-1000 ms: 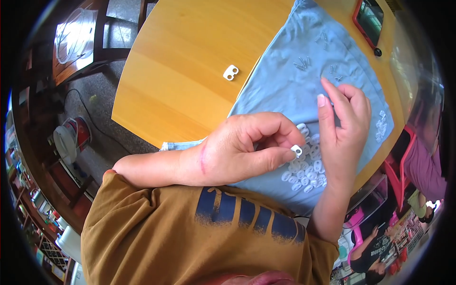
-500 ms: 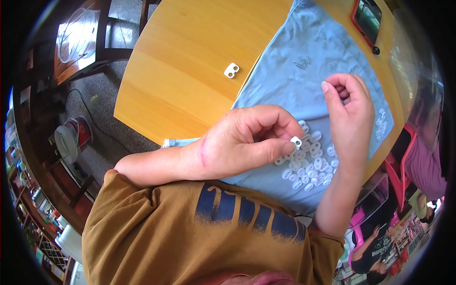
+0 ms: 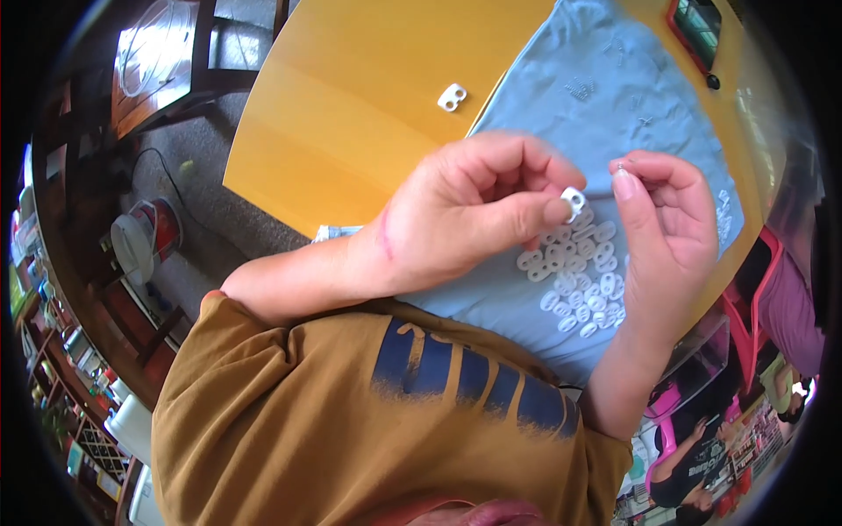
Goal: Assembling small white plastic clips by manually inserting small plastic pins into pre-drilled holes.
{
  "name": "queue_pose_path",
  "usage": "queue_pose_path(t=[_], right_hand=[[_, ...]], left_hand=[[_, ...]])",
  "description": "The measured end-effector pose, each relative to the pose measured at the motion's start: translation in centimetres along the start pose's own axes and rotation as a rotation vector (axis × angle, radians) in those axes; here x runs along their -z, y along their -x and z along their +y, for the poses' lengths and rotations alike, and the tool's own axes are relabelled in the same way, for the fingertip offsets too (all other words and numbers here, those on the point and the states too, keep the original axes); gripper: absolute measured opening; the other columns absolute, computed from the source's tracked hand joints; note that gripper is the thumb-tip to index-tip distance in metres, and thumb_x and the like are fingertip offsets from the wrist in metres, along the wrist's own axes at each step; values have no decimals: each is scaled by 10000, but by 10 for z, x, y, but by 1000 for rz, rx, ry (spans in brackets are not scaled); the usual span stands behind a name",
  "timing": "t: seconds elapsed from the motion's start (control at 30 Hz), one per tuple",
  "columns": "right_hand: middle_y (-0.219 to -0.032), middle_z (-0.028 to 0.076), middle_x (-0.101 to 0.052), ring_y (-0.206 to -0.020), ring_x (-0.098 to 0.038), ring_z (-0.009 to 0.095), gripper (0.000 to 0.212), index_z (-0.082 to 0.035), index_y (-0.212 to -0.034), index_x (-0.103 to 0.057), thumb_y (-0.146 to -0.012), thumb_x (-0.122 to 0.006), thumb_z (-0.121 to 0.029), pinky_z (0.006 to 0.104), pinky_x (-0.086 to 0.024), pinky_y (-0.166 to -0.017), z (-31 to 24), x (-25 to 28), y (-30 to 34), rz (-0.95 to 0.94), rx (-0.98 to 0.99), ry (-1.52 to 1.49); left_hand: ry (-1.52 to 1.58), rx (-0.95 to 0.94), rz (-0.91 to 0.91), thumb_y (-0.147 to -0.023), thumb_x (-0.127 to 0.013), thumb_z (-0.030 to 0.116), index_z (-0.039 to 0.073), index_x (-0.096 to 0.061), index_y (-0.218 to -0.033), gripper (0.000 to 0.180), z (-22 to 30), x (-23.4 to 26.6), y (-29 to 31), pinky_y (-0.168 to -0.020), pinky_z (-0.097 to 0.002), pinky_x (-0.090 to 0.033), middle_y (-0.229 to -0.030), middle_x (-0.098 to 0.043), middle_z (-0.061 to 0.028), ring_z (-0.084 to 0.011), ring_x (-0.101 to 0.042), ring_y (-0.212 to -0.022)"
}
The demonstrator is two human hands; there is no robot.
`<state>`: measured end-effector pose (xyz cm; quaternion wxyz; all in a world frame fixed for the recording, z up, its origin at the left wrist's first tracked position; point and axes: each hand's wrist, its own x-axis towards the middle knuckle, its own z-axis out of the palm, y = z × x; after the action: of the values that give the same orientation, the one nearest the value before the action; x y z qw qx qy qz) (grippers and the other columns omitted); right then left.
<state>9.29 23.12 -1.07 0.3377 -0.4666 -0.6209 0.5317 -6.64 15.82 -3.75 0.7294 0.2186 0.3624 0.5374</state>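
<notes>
Between the thumb and forefinger of my left hand [image 3: 482,206] is a small white two-hole cord lock [image 3: 574,202], held just above the cloth. My right hand [image 3: 671,219] is level with it, a short gap to the right. Its thumb and forefinger pinch a tiny metal spring [image 3: 621,167], standing up at the fingertips. Below both hands, several white oval two-hole pieces [image 3: 579,285] lie in a loose pile on the light blue cloth [image 3: 535,114]. My right hand and wrist hide part of the pile.
A finished-looking white cord lock [image 3: 452,97] lies on the yellow wooden table [image 3: 351,96]. Tiny springs [image 3: 579,88] rest on the far cloth. Small clear-white pieces [image 3: 724,215] sit near its right edge. A red-framed device [image 3: 697,33] is at the far right. Another person [image 3: 693,465] appears lower right.
My right hand has come away from the far cloth side with a tiny spring now showing in its pinch. The left hand has lifted the cord lock slightly up and right. The view has shifted.
</notes>
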Motion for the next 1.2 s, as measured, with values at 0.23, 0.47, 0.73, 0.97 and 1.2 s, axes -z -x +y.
queue_pose_path(t=[0.23,0.47,0.73,0.97,1.2], right_hand=[[-867,70,-572,-779,-532,94,218,28,-994,-492,-796,-573,69,197,-426,-717,-12,-3,14,-93,-28,-81],[-828,64,-577,-761,-523,92,271,30,-1015,-485,-772,-593,82,206,-415,-708,-12,-5,21,-135,3,-51],[-829,66,-575,-765,-520,88,296,29,-1038,-476,-771,-591,84,193,-410,-704,-12,-3,22,-170,32,-9],[-845,79,-563,-802,-531,109,296,42,-1045,-468,-775,-572,103,203,-418,-744,-12,-3,23,-209,148,127],[-831,69,-563,-730,-547,105,256,34,-977,-530,-746,-594,123,213,-445,-671,-12,-7,26,-115,188,146]], left_hand=[[-43,-80,39,-848,-592,86,2,-558,-1045,217,1,0,0,-627,-175,-449,-881,-591,-21,-51,-535,-699],[-79,-118,48,-843,-597,80,0,-562,-1049,223,-1,0,3,-632,-176,-449,-888,-588,-18,-49,-531,-708],[-116,-88,61,-835,-612,90,7,-577,-1032,216,0,-1,3,-619,-159,-425,-869,-589,-2,-28,-513,-697],[-133,-73,43,-839,-609,91,9,-577,-1034,214,0,0,4,-629,-154,-413,-858,-587,8,-18,-500,-716],[-359,-250,37,-837,-586,17,-12,-572,-1031,197,-7,2,4,-632,-165,-401,-869,-570,-6,-28,-483,-723]])
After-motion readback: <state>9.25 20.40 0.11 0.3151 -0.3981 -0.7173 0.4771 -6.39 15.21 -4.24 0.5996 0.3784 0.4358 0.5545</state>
